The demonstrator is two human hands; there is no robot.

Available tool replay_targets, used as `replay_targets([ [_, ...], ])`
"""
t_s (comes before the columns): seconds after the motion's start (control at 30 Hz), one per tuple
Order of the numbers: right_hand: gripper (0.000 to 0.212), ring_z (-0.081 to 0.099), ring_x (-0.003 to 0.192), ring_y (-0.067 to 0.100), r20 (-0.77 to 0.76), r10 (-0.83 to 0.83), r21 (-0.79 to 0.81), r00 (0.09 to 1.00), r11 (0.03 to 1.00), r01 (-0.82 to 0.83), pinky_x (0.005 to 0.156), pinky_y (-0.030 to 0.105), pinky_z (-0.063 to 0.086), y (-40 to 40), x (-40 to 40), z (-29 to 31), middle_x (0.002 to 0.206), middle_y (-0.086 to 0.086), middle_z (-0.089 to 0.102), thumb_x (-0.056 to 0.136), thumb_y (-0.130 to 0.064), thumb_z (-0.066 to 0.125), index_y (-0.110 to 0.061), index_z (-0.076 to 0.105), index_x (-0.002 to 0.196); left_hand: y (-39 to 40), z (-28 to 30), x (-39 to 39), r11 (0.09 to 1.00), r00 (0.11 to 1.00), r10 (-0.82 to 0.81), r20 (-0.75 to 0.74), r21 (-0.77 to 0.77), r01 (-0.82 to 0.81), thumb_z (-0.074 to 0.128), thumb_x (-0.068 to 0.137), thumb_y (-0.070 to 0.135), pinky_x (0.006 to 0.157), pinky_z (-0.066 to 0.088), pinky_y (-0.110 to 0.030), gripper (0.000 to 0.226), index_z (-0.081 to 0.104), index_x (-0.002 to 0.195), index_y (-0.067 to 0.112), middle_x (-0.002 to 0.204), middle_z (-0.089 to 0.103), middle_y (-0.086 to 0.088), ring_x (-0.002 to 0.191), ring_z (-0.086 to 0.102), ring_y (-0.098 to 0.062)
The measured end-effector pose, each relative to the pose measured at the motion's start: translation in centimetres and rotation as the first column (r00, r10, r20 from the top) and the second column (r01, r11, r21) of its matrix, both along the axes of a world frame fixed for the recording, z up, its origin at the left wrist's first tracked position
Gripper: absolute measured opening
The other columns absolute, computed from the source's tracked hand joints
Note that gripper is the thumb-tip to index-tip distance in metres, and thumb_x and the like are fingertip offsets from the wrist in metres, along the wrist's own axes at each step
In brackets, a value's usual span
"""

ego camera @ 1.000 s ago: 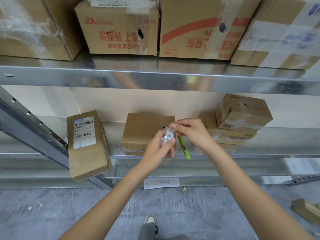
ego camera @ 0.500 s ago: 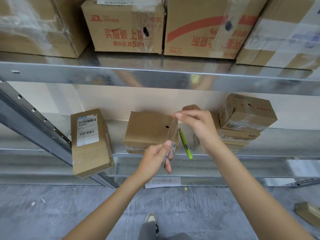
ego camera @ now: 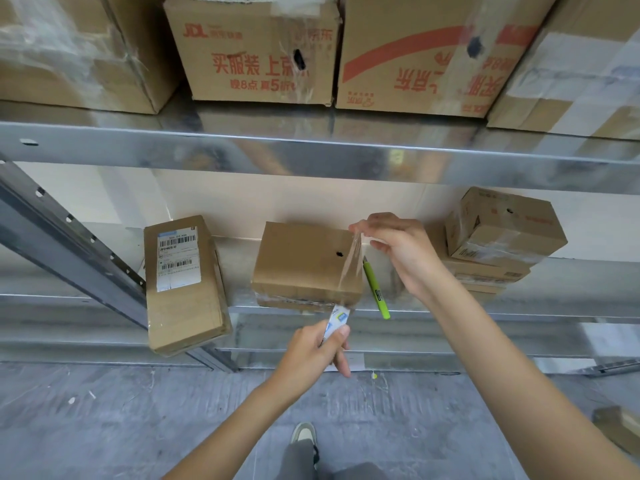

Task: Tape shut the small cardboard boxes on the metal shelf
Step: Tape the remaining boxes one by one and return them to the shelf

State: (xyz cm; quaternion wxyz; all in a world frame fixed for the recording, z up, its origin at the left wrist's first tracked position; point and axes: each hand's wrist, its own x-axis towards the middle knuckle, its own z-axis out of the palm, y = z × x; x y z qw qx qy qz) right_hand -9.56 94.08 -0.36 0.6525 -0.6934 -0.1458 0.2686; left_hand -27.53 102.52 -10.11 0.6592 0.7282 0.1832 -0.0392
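Middle small box (ego camera: 304, 263): plain brown corrugated cardboard, squarish, matte top with one dark spot near its right edge; front face carries wrinkled clear film. It sits on the lower metal shelf (ego camera: 450, 308), at the front lip.

Clear tape strip (ego camera: 349, 268): thin, glossy, see-through, stretched taut in front of the box's right edge, running from above down to the roll. Whether it touches the cardboard, cannot tell.

Right hand (ego camera: 398, 247): raised beside the box's upper right corner, thumb and forefinger pinching the strip's free end.

Left hand (ego camera: 317, 349): below the shelf lip, fingers curled round the tape roll (ego camera: 337, 322), of which a white-and-blue printed side shows.

Green pen-shaped cutter (ego camera: 375, 291): slim plastic, lying on the shelf just right of the box, its tip overhanging the lip.

Labelled box (ego camera: 183, 285): oblong, at the left, white barcode label on top, tilted, near end jutting past the shelf edge.

Stacked small boxes (ego camera: 498, 240): at the right, top one skewed, banded with shiny tape.

Shelf steel is galvanised, mottled, reflective; a perforated diagonal brace (ego camera: 69, 244) crosses at left. Upper tier holds large cartons (ego camera: 256, 53) with red print and crinkled film. Floor (ego camera: 104, 420): grey, scuffed concrete.
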Motion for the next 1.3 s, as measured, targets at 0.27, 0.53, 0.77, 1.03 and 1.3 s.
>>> replay_targets([
  [0.27,0.014,0.059,0.086,-0.008,0.163,0.058,-0.052,0.985,0.997,-0.051,0.076,0.007,0.042,1.6,3.3,-1.5,0.099,-0.008,0.061,0.089,-0.016,0.066,-0.014,0.077,0.098,1.2,0.5,3.1,0.979,0.979,0.075,-0.19,-0.172,-0.108,0.042,0.101,0.044,0.057,0.05,-0.013,0.048,0.056,0.082,0.002,0.048,0.063,-0.011,0.047,0.062,-0.018],
  [0.53,0.018,0.063,0.094,-0.01,0.209,0.145,-0.187,0.967,0.977,-0.106,0.076,0.002,0.042,3.5,7.7,-5.0,0.104,-0.004,0.073,0.094,-0.016,0.061,-0.011,0.075,0.103,0.2,0.2,2.6,0.986,0.987,0.143,-0.078,0.103,-0.135,0.038,0.092,0.046,0.072,0.052,-0.032,0.043,0.056,0.071,0.013,0.046,0.062,-0.008,0.059,0.065,-0.027],
  [0.77,0.02,0.064,0.096,-0.006,0.198,0.18,-0.25,0.964,0.96,-0.128,0.086,0.006,0.045,4.7,8.6,-7.6,0.106,0.001,0.072,0.092,-0.014,0.062,-0.005,0.074,0.106,-0.4,-0.3,2.7,0.918,0.953,0.275,-0.127,-0.261,-0.3,0.035,0.104,0.025,0.052,0.043,-0.029,0.041,0.049,0.071,0.006,0.038,0.042,-0.005,0.035,0.045,-0.022],
  [1.03,0.02,0.064,0.091,0.013,0.193,0.114,-0.278,0.975,0.959,-0.057,0.088,0.019,0.048,5.4,9.2,-9.2,0.101,0.014,0.072,0.093,-0.006,0.058,0.003,0.072,0.104,-0.3,0.4,3.9,0.881,0.935,0.284,-0.212,-0.326,-0.342,0.035,0.102,0.022,0.058,0.038,-0.033,0.037,0.044,0.07,0.006,0.038,0.037,-0.005,0.032,0.041,-0.021],
  [1.3,0.018,0.065,0.095,0.013,0.126,0.093,-0.419,0.988,0.907,-0.032,0.083,0.022,0.051,5.9,9.7,-10.1,0.103,0.007,0.073,0.088,-0.012,0.065,-0.005,0.076,0.099,-0.4,0.3,3.9,0.891,0.946,0.255,-0.201,-0.331,-0.31,0.033,0.103,0.022,0.064,0.036,-0.035,0.038,0.045,0.071,0.006,0.037,0.041,-0.003,0.034,0.046,-0.019],
])
